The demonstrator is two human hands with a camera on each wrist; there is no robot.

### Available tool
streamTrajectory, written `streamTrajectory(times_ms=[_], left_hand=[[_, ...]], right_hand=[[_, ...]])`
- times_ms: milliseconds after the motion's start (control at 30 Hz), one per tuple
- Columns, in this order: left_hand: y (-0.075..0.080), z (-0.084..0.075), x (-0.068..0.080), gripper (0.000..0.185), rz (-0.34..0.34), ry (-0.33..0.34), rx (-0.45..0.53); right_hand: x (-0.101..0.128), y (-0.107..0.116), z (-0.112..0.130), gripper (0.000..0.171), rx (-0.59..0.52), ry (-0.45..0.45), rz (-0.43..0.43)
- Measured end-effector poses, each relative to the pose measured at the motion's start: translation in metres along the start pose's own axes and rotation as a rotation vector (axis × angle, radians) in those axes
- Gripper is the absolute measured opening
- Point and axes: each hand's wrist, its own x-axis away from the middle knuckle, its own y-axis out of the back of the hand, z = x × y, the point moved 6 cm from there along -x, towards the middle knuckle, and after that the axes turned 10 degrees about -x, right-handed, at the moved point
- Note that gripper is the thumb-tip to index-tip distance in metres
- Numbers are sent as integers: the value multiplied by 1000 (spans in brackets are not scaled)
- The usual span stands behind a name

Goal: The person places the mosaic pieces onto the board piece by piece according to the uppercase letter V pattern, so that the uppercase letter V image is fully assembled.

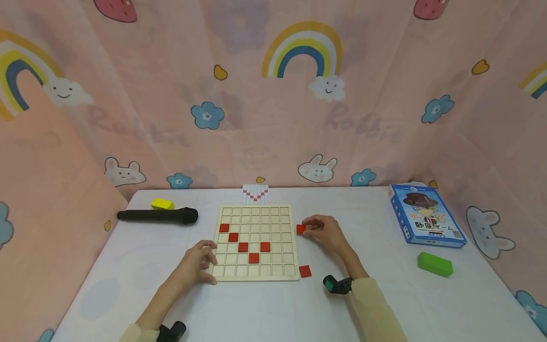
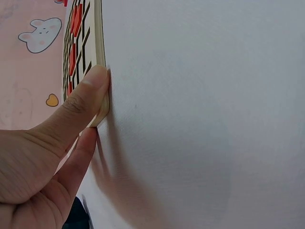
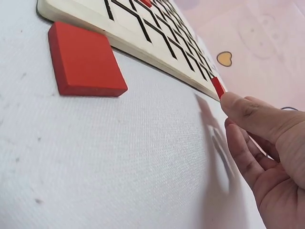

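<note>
Judging by the wooden grid board (image 1: pixel 255 242), steadied by the left hand (image 1: pixel 197 262), five red tiles are seated, a sixth red tile (image 1: pixel 301 229) is pinched in the right hand (image 1: pixel 325 232) beside the board's edge, and one spare red tile (image 1: pixel 305 271) is left nearer the wrist.

Pale smooth wooden board (image 1: pixel 255 242), matt red tile (image 3: pixel 83 62) — woven white tablecloth (image 3: pixel 119 167)

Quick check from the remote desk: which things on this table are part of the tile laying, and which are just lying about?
In the job:
wooden grid board, steadied by the left hand
red tile pinched in the right hand
spare red tile
pattern card

Lying about:
black microphone
yellow block
green block
blue game box
</note>
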Motion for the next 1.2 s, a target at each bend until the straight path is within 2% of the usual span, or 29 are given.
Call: streamTrajectory(times_ms=[233,367,533,767,933,1200], left_hand=[[1,0,0,42,-9,-10,12],[0,1,0,41,-5,-2,18],[-1,1,0,40,-2,-3,19],[1,0,1,40,-4,-10,25],[2,-1,2,40,0,-12,17],[1,0,1,40,-6,-24,3]], right_hand=[[0,-3,3,28,-33,13,6],[0,-6,4,29,-97,29,17],[-1,-12,-1,32,-172,-6,24],[0,-22,-1,36,-207,-39,18],[0,-27,0,31,-211,-24,6],[-3,-35,-2,33,-229,-63,37]])
